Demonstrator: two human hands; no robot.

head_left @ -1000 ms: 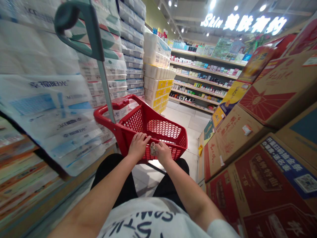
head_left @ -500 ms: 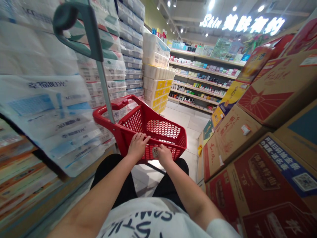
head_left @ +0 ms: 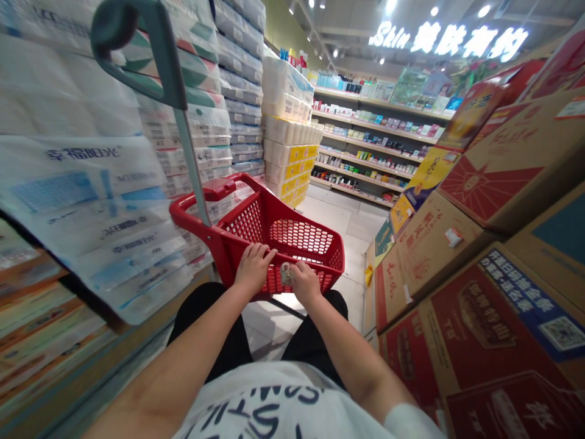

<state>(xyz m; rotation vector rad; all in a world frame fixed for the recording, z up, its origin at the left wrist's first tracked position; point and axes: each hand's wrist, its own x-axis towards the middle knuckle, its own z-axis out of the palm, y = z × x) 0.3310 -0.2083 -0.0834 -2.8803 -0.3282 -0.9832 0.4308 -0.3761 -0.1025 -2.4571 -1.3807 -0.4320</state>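
A red rolling shopping basket (head_left: pixel 223 251) with lattice walls stands in front of me, between my knees. Its grey pull handle (head_left: pixel 174 79) is raised at the upper left. My left hand (head_left: pixel 253 268) grips the basket's near rim, fingers curled over the top. Just right of it, my right hand (head_left: pixel 305 282) is closed on a small crumpled pale cloth (head_left: pixel 286 274), held against the outside of the near wall, below the rim. Part of the cloth is hidden by the fingers. The basket's visible inside shows no goods.
Stacked tissue packs (head_left: pixel 86 183) rise close on my left, with paper roll packs (head_left: pixel 292 146) beyond. Cardboard cartons (head_left: pixel 479 311) are piled close on my right. Shelves of small packaged goods (head_left: pixel 375 140) line the back. Pale floor tiles (head_left: pixel 354 227) run between.
My right hand has moved slightly up along the near wall with the cloth, and more of the cloth shows. My left hand keeps its hold on the rim. The view has shifted a little.
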